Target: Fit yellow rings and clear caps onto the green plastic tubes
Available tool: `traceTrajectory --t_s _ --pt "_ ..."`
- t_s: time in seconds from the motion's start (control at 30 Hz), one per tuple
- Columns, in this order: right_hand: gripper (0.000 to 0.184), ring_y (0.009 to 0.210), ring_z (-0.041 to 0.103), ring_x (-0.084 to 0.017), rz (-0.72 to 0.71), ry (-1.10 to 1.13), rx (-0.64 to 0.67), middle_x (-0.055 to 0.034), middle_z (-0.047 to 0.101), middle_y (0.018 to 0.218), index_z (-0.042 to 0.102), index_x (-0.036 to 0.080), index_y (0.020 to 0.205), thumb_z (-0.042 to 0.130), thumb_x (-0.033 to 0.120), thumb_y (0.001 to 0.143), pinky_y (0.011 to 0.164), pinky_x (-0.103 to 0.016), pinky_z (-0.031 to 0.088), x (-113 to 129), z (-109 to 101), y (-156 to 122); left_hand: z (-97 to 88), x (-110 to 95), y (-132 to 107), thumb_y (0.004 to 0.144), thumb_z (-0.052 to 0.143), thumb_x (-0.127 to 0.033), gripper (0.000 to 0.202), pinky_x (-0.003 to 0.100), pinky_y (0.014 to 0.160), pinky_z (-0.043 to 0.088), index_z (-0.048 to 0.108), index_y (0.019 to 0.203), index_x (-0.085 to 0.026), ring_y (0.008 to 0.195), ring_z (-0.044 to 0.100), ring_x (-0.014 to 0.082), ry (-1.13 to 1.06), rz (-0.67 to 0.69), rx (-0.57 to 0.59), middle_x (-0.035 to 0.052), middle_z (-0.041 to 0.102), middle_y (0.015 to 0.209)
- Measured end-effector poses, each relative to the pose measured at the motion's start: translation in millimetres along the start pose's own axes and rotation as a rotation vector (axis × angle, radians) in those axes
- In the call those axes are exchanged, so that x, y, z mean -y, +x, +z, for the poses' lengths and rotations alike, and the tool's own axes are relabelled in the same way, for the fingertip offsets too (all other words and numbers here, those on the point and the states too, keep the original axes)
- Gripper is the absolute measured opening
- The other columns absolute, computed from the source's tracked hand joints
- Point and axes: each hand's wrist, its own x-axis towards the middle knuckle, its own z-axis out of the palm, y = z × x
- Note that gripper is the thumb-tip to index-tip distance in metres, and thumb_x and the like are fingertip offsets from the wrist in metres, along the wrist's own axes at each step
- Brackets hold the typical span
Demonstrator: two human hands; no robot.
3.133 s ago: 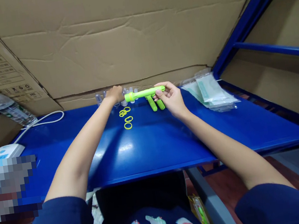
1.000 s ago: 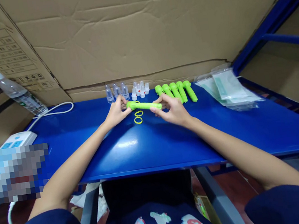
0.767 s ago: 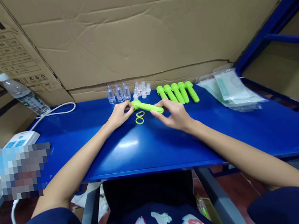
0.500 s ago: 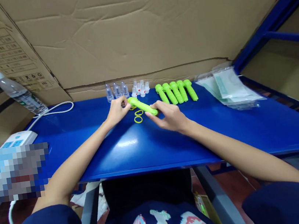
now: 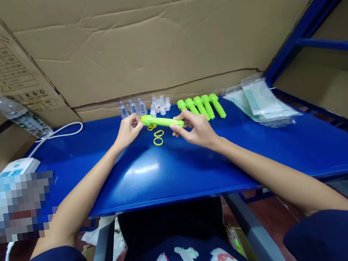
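My right hand [image 5: 195, 128] grips the right end of a bright green plastic stick [image 5: 161, 121], held level just above the blue table [image 5: 179, 168]. My left hand [image 5: 127, 129] pinches at the stick's thicker left end; what its fingertips hold there is too small to make out. Yellow rubber rings [image 5: 157, 136] lie on the table right under the stick. Several more green sticks [image 5: 201, 106] lie in a row behind my right hand.
Small clear caps [image 5: 131, 107] and white-and-red caps [image 5: 159, 105] stand by the cardboard wall [image 5: 148, 39]. Plastic bags [image 5: 259, 103] lie at the right. A water bottle [image 5: 16, 114], a white cable [image 5: 59, 131] and a power strip [image 5: 5, 171] sit at the left.
Three seconds ago my left hand reached back to the clear caps while the right held the stick up. Now both hands are on the stick; within the last second it tilted, then levelled.
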Motion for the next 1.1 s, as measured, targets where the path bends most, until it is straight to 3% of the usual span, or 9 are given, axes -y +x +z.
traceTrajectory --t_s 0.2,0.5,0.6,0.73,0.87,0.93,1.1 --pt "0.037 0.065 0.069 -0.02 0.178 0.211 -0.003 -0.0019 0.069 0.074 0.05 0.025 0.092 0.071 0.054 0.083 0.064 -0.038 0.06 -19.4 1.8 6.5 -5.3 11.6 1.4 0.076 0.054 -0.023 0.009 0.025 0.074 0.051 0.05 0.07 -0.018 0.089 0.067 0.0168 -0.06 -0.021 -0.033 0.007 0.072 0.091" --pt "0.047 0.07 0.069 -0.016 0.318 0.408 -0.002 -0.001 0.067 0.079 0.052 0.025 0.094 0.076 0.061 0.075 0.073 -0.033 0.06 -50.0 -12.8 9.9 -6.9 4.9 -5.7 0.078 0.061 -0.032 0.018 0.028 0.076 0.053 0.053 0.071 -0.017 0.08 0.067 0.0161 -0.137 -0.011 -0.006 0.0057 0.071 0.086" --pt "0.051 0.071 0.069 -0.015 0.322 0.403 -0.067 -0.001 0.067 0.081 0.051 0.025 0.094 0.076 0.063 0.072 0.072 -0.032 0.059 -57.7 -24.4 12.9 -8.4 3.7 -7.4 0.08 0.064 -0.036 0.022 0.032 0.081 0.055 0.054 0.073 -0.017 0.082 0.07 0.0179 -0.221 -0.059 0.045 0.0066 0.073 0.085" --pt "0.049 0.065 0.066 -0.017 0.252 0.174 -0.261 -0.0031 0.066 0.077 0.047 0.025 0.09 0.065 0.07 0.079 0.062 -0.033 0.057 -63.3 -50.5 17.9 -11.1 9.1 -9.9 0.077 0.068 -0.039 0.026 0.036 0.089 0.056 0.057 0.074 -0.016 0.091 0.072 0.0215 -0.269 -0.128 0.089 0.0102 0.076 0.093" --pt "0.043 0.062 0.063 -0.019 0.178 -0.305 -0.386 -0.0049 0.064 0.074 0.049 0.023 0.087 0.057 0.065 0.086 0.059 -0.034 0.052 -65.4 -70.8 17.1 -12.0 16.5 -12.0 0.078 0.066 -0.039 0.024 0.036 0.088 0.055 0.063 0.075 -0.015 0.089 0.072 0.023 -0.051 -0.124 0.129 0.0097 0.076 0.089" --pt "0.039 0.064 0.063 -0.021 0.147 -0.527 -0.324 -0.0065 0.064 0.074 0.052 0.021 0.088 0.055 0.06 0.089 0.062 -0.035 0.05 -65.0 -71.7 15.2 -12.8 18.3 -12.6 0.081 0.063 -0.041 0.025 0.035 0.088 0.053 0.067 0.077 -0.016 0.09 0.071 0.0233 0.113 -0.074 0.173 0.0086 0.076 0.089" --pt "0.031 0.079 0.063 -0.027 0.07 -0.911 0.035 -0.016 0.068 0.088 0.058 0.015 0.096 0.045 0.044 0.096 0.067 -0.036 0.044 -58.6 -50.5 12.8 -16.8 22.7 -12.0 0.088 0.055 -0.046 0.03 0.032 0.089 0.048 0.066 0.08 -0.019 0.091 0.069 0.0215 0.347 0.025 0.214 0.0065 0.075 0.095"
